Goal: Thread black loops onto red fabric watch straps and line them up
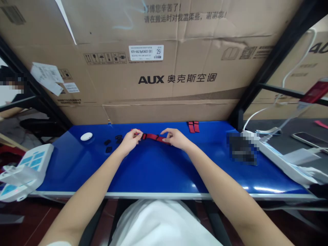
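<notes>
A red strap (153,137) with a black buckle near its left end is stretched between my two hands, just above the blue table (153,167). My left hand (132,139) pinches the strap's left end by the buckle. My right hand (174,137) pinches its right end. A few small black plastic buckle parts (110,142) lie on the table just left of my left hand. Two more short red strap pieces (193,126) lie at the table's back edge, to the right of my right hand.
A small white oval object (86,136) sits at the back left. A large cardboard box (153,68) walls off the back. A white and blue box (23,171) overhangs the left edge. White cables, a power strip (282,160) and a phone (309,139) lie right.
</notes>
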